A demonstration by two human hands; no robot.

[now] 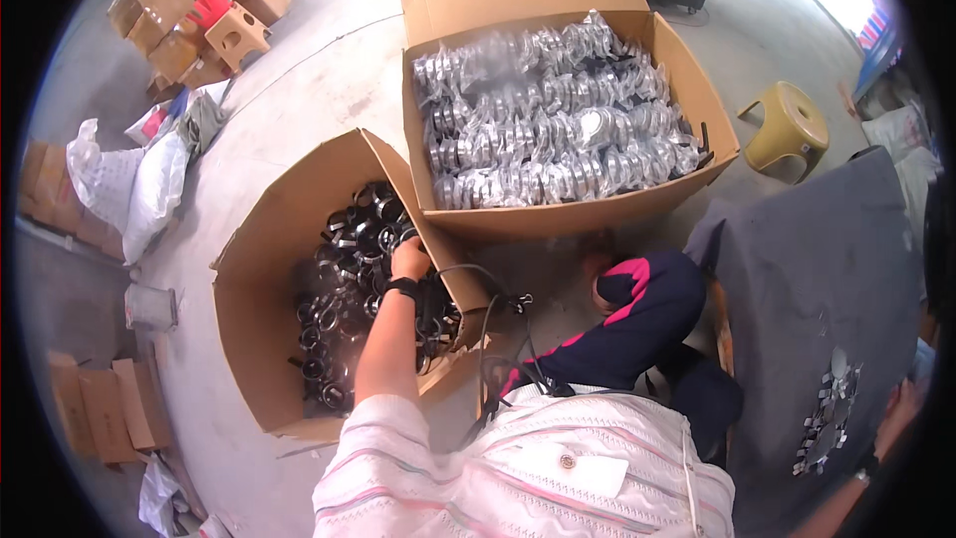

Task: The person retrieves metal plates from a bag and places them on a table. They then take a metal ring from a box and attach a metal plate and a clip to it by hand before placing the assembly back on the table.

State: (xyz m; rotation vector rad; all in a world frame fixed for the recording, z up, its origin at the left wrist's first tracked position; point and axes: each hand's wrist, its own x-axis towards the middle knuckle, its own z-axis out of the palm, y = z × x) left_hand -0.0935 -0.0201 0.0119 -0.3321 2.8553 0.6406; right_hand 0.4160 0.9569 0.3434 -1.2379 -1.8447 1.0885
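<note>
My left hand (pixel 409 260), with a black band at its wrist, reaches down into an open cardboard box (pixel 261 269) on the left. Its fingers are bent around a dark, shiny piece that looks like a wristwatch (pixel 405 236). Many similar black and silver ring-shaped watches (pixel 339 319) lie loose in a heap there. At the far right, my right hand (pixel 899 416) is by the edge of a dark grey covered table (pixel 797 269), a watch on its wrist. Its fingers are too small and cut off to read. Close by lie several shiny metal pieces (pixel 829 418).
Ahead stands a large carton (pixel 568 222) holding rows of plastic-wrapped, watch-like pieces (pixel 558 130). A yellow stool (pixel 792 125) is at its right. Dark cables (pixel 518 304) hang beside the left box. Sacks (pixel 157 189) and stacked cartons (pixel 159 15) line the left.
</note>
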